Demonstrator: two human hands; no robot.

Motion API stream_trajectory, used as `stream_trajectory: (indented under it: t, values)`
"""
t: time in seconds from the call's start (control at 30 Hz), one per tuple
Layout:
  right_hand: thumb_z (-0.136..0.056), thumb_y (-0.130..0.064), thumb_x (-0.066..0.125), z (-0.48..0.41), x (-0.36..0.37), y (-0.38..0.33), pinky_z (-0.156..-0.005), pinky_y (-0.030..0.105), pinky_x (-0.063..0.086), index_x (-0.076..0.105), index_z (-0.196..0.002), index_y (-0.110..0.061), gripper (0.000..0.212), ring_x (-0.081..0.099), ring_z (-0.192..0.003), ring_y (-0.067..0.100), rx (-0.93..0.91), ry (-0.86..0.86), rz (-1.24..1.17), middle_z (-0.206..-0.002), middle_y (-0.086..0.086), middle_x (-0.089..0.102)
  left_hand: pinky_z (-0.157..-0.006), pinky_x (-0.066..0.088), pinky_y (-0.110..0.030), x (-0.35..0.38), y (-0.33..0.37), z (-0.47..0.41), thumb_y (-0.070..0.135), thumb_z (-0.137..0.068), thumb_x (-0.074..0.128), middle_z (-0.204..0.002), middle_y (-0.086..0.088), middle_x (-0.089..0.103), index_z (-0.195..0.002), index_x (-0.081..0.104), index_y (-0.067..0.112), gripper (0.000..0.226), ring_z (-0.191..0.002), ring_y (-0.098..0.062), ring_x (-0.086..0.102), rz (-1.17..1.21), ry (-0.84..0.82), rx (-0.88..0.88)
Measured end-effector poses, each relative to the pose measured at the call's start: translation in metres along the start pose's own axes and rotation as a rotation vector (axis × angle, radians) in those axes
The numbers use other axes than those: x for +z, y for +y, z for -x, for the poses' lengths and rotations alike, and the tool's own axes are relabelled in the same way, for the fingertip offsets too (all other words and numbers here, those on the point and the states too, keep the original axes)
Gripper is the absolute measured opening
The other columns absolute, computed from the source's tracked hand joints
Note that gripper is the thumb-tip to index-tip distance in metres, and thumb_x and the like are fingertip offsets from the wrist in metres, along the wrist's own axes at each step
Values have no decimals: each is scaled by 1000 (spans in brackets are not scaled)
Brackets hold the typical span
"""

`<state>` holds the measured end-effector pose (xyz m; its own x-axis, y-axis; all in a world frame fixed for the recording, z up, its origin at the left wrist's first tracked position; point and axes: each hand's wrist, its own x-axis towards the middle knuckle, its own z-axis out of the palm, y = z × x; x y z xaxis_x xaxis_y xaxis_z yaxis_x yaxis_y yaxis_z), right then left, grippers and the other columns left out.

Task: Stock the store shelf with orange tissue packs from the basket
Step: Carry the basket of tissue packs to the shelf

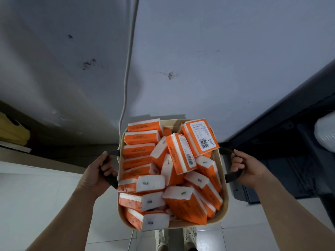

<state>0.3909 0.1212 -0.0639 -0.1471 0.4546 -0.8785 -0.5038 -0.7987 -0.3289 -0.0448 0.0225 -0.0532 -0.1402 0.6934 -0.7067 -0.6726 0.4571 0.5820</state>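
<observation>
A beige basket (224, 192) hangs in front of me above the tiled floor, filled with several orange-and-white tissue packs (181, 200). Some packs stand in a neat row along the left side, others lie jumbled in the middle and on the right. One pack (200, 136) at the far right shows its barcode label. My left hand (98, 171) grips the dark left handle (111, 180). My right hand (245, 169) grips the dark right handle (233, 175). No store shelf is plainly in view.
A white wall with scuff marks fills the upper view, with a thin white cord (126, 73) running down it behind the basket. A dark unit (282, 142) stands at the right with a white object (326, 134) on it. Yellow items (12, 131) lie far left. My shoes (175, 240) show below.
</observation>
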Motion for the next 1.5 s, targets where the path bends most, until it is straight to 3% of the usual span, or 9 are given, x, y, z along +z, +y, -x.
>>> stream_trajectory:
  t: [0.17, 0.33, 0.63, 0.77, 0.97, 1.33, 1.5]
  values:
    - [-93, -29, 52, 8, 8, 3, -37, 20, 39, 54, -77, -17, 21, 34, -32, 6, -75, -15, 98, -42, -8, 40, -49, 38, -21, 7, -2, 5, 35, -94, 49, -47, 6, 34, -79, 59, 14, 28, -42, -7, 33, -19, 64, -4]
    - [-95, -28, 50, 22, 14, 9, -38, 20, 40, 54, -77, -16, 22, 34, -33, 7, -145, 16, 143, -42, -7, 40, -58, 32, -26, 16, -1, 11, 33, -94, 51, -48, 5, 35, -81, 61, 14, 25, -45, -8, 33, -50, 117, 2]
    - [-95, -27, 50, 75, -8, 15, -38, 21, 39, 54, -76, -15, 23, 33, -34, 7, -216, 49, 93, -43, -8, 40, -58, 31, -24, 47, 7, 34, 36, -92, 54, -46, 8, 34, -67, 67, 20, 33, -47, -8, 32, -97, 15, -28]
    - [-96, -26, 47, 106, -29, 23, -36, 20, 36, 51, -75, -15, 24, 31, -32, 7, -250, 70, 13, -41, -7, 38, -53, 29, -22, 63, 4, 41, 36, -87, 60, -50, 8, 34, -70, 66, 19, 25, -47, -6, 31, -90, -9, -78]
    - [-96, -25, 48, 152, -77, 42, -36, 18, 34, 51, -74, -14, 24, 29, -32, 8, -329, 152, -109, -41, -7, 36, -55, 28, -23, 103, -12, 53, 38, -89, 58, -45, 9, 34, -82, 65, 17, 23, -41, -6, 32, -257, -105, -48]
    - [-95, -23, 48, 242, -205, 93, -37, 20, 34, 49, -75, -15, 22, 29, -31, 7, -445, 322, -327, -40, -8, 35, -44, 30, -20, 211, -93, 90, 38, -94, 50, -40, 9, 33, -80, 62, 18, 27, -36, -5, 31, -519, -315, -155]
    - [-95, -22, 47, 285, -271, 123, -36, 20, 34, 48, -74, -15, 22, 29, -32, 7, -481, 393, -439, -40, -8, 35, -38, 31, -19, 263, -153, 123, 34, -92, 55, -41, 9, 34, -78, 64, 15, 26, -37, -5, 29, -570, -373, -221]
